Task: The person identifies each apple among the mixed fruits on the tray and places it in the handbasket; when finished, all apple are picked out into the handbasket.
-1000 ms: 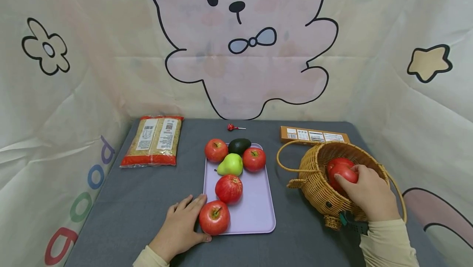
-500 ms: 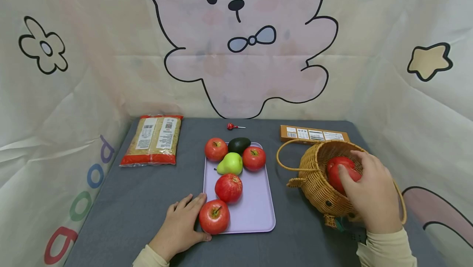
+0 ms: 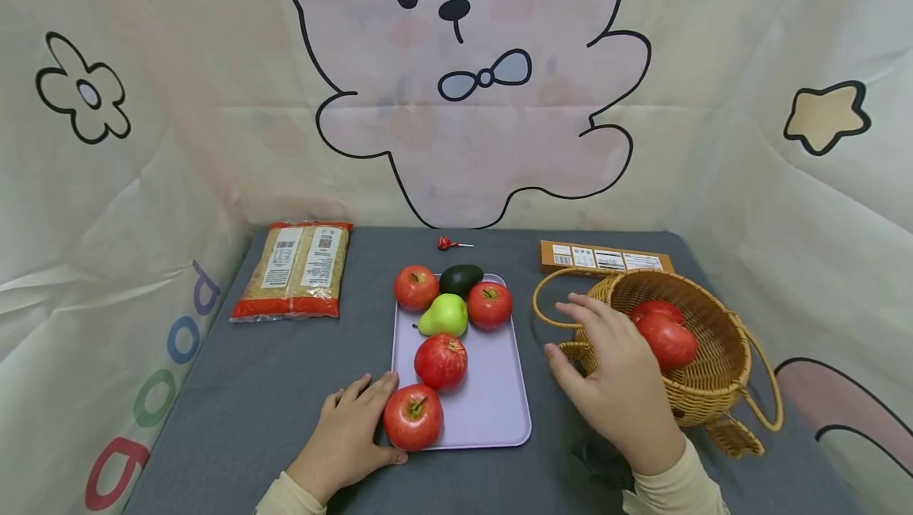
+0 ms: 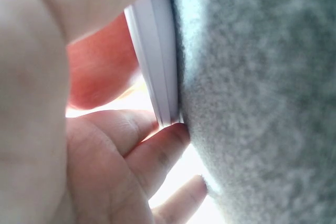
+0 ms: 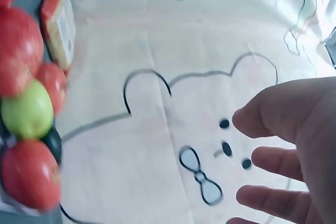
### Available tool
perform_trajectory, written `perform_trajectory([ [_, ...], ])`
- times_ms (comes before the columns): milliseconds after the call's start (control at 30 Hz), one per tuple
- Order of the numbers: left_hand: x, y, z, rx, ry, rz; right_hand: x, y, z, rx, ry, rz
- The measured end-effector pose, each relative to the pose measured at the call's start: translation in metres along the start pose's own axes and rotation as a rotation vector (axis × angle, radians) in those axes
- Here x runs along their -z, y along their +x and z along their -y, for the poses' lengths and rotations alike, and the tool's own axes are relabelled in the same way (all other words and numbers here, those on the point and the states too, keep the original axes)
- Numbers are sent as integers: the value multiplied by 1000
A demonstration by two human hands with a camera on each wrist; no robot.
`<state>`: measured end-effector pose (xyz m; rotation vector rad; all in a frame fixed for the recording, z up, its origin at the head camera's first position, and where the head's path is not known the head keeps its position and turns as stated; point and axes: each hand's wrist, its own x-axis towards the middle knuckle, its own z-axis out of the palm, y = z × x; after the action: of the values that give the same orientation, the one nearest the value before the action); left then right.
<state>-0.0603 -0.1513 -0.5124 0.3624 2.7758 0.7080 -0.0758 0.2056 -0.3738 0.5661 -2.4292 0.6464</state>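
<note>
At the near left corner of a lilac tray (image 3: 499,412), my left hand (image 3: 349,436) rests with fairly straight fingers against the rim, beside the nearest red apple (image 3: 414,417). The left wrist view shows fingertips touching the tray's edge (image 4: 157,61). Along the tray lie another red apple (image 3: 441,362), a green pear (image 3: 444,314), a dark avocado (image 3: 460,280) and two more red apples at the far end. My right hand (image 3: 620,380), fingers spread and holding nothing, is above the left side of a wicker basket (image 3: 720,349). Red fruit (image 3: 666,338) sits inside the basket.
A bag of grain (image 3: 296,269) with red edges lies at the back left. Behind the tray is a red lollipop (image 3: 445,243); a long brown box (image 3: 606,258) stands behind the basket. A printed cloth backdrop encloses the grey table.
My right hand has let go of the red fruit in the basket, withdrawn and moved left with fingers spread. The left hand has stayed at the tray's corner.
</note>
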Motion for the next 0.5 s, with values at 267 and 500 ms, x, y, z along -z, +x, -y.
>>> perform_trajectory([
  [267,0,0,2,6,2,3,-53,-17,48,37,106,174],
  [500,-2,-2,3,-20,0,-21,-97,-42,84,41,217,354],
])
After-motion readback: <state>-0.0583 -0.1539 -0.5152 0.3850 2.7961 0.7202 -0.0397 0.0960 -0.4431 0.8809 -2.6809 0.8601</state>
